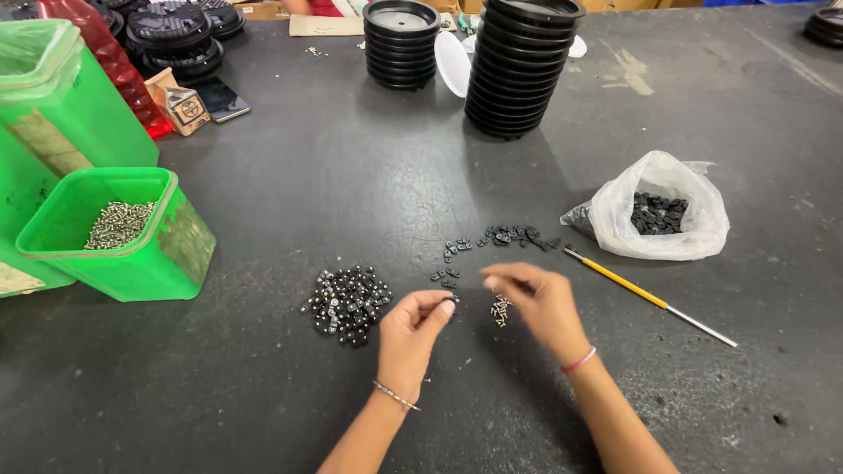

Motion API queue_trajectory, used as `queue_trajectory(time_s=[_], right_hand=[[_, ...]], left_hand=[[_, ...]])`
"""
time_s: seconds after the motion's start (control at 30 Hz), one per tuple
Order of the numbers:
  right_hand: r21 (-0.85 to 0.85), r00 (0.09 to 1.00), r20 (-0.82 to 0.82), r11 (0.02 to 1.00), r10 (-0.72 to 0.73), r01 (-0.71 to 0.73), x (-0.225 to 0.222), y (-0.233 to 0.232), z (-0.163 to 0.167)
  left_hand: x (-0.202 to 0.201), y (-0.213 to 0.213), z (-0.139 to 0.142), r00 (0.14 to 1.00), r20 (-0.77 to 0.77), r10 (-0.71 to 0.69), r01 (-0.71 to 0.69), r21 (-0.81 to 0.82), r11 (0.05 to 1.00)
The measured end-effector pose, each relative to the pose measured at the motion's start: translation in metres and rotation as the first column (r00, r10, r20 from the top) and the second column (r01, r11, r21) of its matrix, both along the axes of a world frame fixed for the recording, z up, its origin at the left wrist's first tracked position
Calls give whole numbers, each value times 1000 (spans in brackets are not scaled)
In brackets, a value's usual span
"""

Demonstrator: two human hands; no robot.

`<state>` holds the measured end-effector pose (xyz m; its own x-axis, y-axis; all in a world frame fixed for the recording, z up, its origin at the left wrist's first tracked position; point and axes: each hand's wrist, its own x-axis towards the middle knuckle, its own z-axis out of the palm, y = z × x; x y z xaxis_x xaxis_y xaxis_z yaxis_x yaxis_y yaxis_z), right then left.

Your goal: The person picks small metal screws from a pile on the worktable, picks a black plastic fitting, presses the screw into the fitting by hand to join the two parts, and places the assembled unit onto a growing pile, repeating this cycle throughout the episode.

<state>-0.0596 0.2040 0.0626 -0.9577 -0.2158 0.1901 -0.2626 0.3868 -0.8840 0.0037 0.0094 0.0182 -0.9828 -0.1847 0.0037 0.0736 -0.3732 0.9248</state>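
Screws (500, 310) just beside right fingers (493, 283)

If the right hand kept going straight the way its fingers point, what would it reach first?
The right hand points left, toward the left hand; its fingertips probably come first, then the pile of small black parts. Depth is uncertain.

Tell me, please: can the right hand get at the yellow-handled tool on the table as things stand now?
Probably yes. The yellow-handled tool lies bare on the dark table, just to the right of the right hand, and nothing lies between them. The white plastic bag sits beyond it, not in the way.
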Motion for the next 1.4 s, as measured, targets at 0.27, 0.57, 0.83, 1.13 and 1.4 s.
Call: queue_trajectory(time_s=[0.27, 0.57, 0.83, 1.13, 1.4], right_hand=[[465, 919, -394, 866, 18, 183, -8, 6, -10], [492, 947, -320, 853, -5, 171, 1, 1, 8], [624, 963, -186, 781, 194, -37, 1, 4, 14], [637, 945, -245, 771, 217, -11, 4, 5, 13], [609, 935, -257, 792, 245, -39, 6, 0, 18]], left_hand=[[-1, 0, 2, 997, 83, 8, -15, 90, 996], [0, 0, -2, 997, 78, 6, -7, 6, 1000], [-2, -1, -6, 993, 115, 6, -6, -1, 1000], [-2, 2, -11, 990, 139, -7, 12, -35, 999], [-4, 3, -19, 991, 132, 19, -10, -70, 997]])
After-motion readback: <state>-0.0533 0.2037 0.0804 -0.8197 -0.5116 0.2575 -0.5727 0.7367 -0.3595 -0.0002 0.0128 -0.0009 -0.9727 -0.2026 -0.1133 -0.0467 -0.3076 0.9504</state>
